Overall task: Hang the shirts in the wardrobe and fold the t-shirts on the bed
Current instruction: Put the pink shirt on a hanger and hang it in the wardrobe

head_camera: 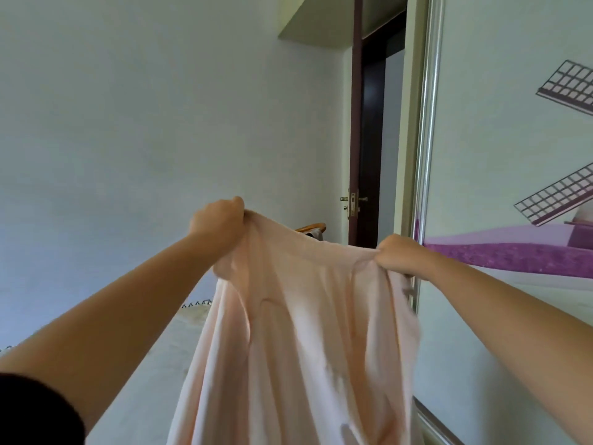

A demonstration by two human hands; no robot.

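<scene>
Left hand (218, 220) is fisted, fingers curled tight round one top corner of a pale pink garment (298, 332). Right hand (401, 255) does the same at the other corner, cloth bunched inside the fist. Both arms are stretched fwd, left hand a bit higher than the right, so the top edge slopes down to the right, pulled fairly taut btwn them. The rest of the garment hangs in loose folds and runs out past the bottom of the view (shirt or tee, can't tell from this side). A black sleeve (32, 409) shows on the left arm at the lower left.

Below and left of the hanging cloth lies the bed (154, 348), pale cover w/ a dark zigzag trim along its far edge; the garment hides the bed's right side. Just above the garment's top edge peeks the curved end of a wooden hanger (313, 227), w/ a scrap of grey cloth under it; what it rests on is hidden.

Behind that, a dark brown door (369, 155) w/ a metal handle and lock plate (353, 200). To the right, the wardrobe door (513, 155): pale panel, silver frame, windmill print and a purple band.
</scene>
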